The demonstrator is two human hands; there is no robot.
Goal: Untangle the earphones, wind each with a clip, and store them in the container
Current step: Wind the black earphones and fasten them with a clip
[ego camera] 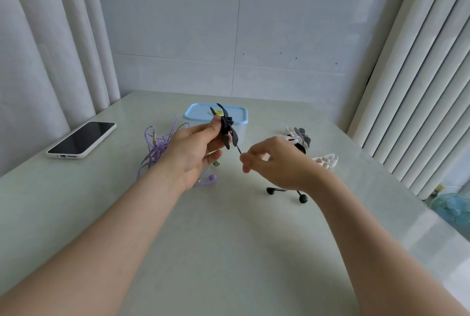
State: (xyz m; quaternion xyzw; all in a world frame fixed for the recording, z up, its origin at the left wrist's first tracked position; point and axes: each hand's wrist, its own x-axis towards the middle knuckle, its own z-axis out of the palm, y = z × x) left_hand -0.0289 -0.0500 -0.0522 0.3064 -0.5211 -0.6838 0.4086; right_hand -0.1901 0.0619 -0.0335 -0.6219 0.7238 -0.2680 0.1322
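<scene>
Phone (81,139) near left tabletop (229,239) edge; purple earphones (159,146) tangled right of it. Left hand (195,150) above tabletop, fingers pinching black clip (227,126) – black cord (238,149) bunched at its middle – in front of blue-lidded container (216,112). Right hand (277,165) fingers pinch cord below clip; black earbuds (284,191) beneath wrist. Clip pile (300,136) toward right edge. Bare tabletop under forearms.

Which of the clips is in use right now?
The dark clip in the left hand, its cord pinched by the right hand; the other clips lie on the table.
</scene>
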